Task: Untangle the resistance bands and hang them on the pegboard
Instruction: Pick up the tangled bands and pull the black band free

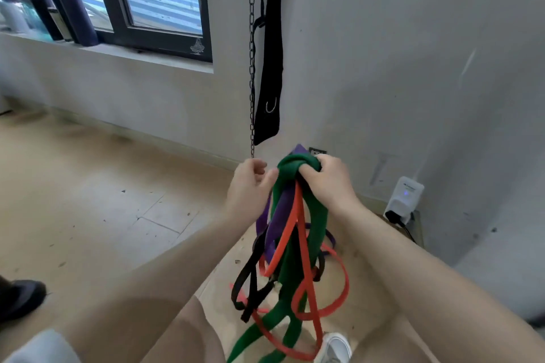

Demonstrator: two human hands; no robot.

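While bunched at frame centre, resistance bands (290, 233): green, purple, red, black, dangling tangled. Right hand (327, 183) grips the green knot at top; left hand (250, 186) pinches a strand beside it. Advice: loosen knot first, free one band singly.

The tangled bands are showing four colours: a wide green band (290, 174) at the top of the bundle, a purple band (275, 224) at its seven o'clock, a thin red band (306, 247) looping toward five o'clock, and a black band (250, 283) dangling lowest at seven o'clock. At twelve o'clock a black strap (269, 68) and a dark chain (252, 68) are hanging against the pale grey wall (398, 53), while the floor (88, 186) is showing beige tiles and a white shoe (334, 346) is sitting at six o'clock.
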